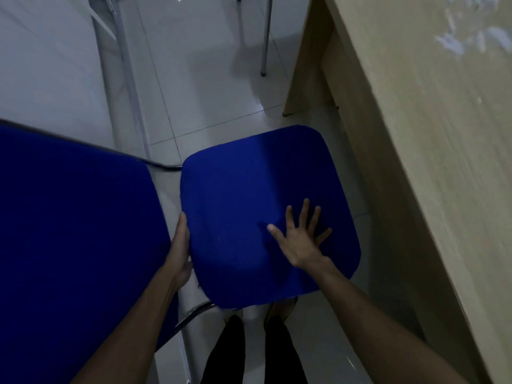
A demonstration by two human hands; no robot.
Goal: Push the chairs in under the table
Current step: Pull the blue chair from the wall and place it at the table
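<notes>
Blue padded chair seat (257,212) stood just beside the wooden table (429,134), narrow floor gap between; left hand (181,250) gripped its left edge, right hand (300,239) lay spread flat on top

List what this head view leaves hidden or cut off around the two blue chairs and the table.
- Smaller blue padded chair seat: its legs, hidden beneath it.
- Large blue padded panel: cut off by the left edge.
- Left hand: fingers hidden under the seat edge.
- Beige wooden table: top cut off at right.
</notes>
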